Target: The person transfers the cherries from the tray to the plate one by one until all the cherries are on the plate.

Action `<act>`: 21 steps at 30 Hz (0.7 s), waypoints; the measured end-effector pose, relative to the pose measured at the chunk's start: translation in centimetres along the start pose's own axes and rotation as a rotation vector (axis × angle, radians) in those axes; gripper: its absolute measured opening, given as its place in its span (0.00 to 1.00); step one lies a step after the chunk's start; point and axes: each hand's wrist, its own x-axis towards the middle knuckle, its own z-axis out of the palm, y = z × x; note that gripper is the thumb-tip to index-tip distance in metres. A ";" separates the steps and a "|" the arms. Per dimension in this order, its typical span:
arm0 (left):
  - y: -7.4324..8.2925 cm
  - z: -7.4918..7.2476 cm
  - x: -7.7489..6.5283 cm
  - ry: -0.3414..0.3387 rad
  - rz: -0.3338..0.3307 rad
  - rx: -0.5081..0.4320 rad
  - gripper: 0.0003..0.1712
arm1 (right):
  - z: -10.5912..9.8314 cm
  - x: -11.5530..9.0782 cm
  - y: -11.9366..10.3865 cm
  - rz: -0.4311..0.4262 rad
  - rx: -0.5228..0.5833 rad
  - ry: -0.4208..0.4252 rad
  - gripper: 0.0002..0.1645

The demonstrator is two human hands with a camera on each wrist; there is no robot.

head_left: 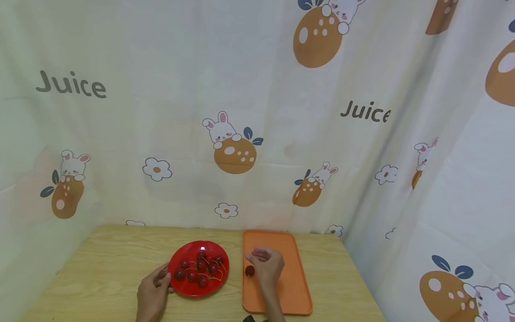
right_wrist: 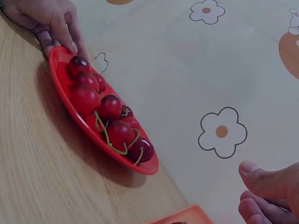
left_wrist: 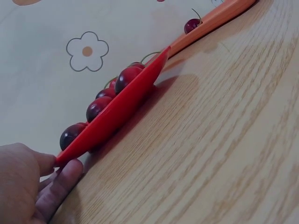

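Note:
A red plate heaped with several dark red cherries on green stems sits on the table. My left hand pinches its left rim; in the left wrist view the thumb lies over the edge and fingers are below it. To the right is an orange tray with a single cherry near its left side. My right hand is over the tray, just right of that cherry. In the right wrist view its thumb stands apart from loosely bent fingers, with nothing seen between them.
The wooden table carries the plate and tray side by side, a narrow strip of wood between them. A pale printed curtain hangs behind the table and along its sides. A small dark object shows at the bottom edge.

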 end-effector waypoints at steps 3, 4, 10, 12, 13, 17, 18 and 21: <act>-0.1 0.0 0.0 0.001 0.001 -0.005 0.26 | -0.3 -0.2 0.5 0.002 -0.019 -0.003 0.16; -0.1 0.1 0.0 0.002 0.003 -0.007 0.26 | -0.4 -0.3 0.7 0.005 -0.022 -0.006 0.16; -0.2 0.1 -0.1 0.005 0.007 -0.007 0.26 | -1.0 -1.0 1.8 0.029 -0.047 -0.044 0.16; -0.2 0.1 -0.1 0.003 0.003 -0.005 0.26 | -1.2 -1.2 2.1 0.038 -0.046 -0.072 0.16; -0.1 0.0 -0.2 0.003 0.000 -0.004 0.26 | -1.3 -1.4 2.3 0.048 -0.043 -0.089 0.17; -0.1 0.0 -0.1 -0.003 -0.002 0.001 0.26 | -1.6 -1.9 2.9 0.088 -0.023 -0.148 0.17; 0.0 0.0 -0.1 -0.004 -0.001 0.001 0.26 | -1.7 -2.1 3.0 0.100 -0.021 -0.160 0.17; 0.0 0.0 -0.1 -0.004 0.004 0.000 0.26 | -1.8 -2.4 3.2 0.111 -0.048 -0.179 0.16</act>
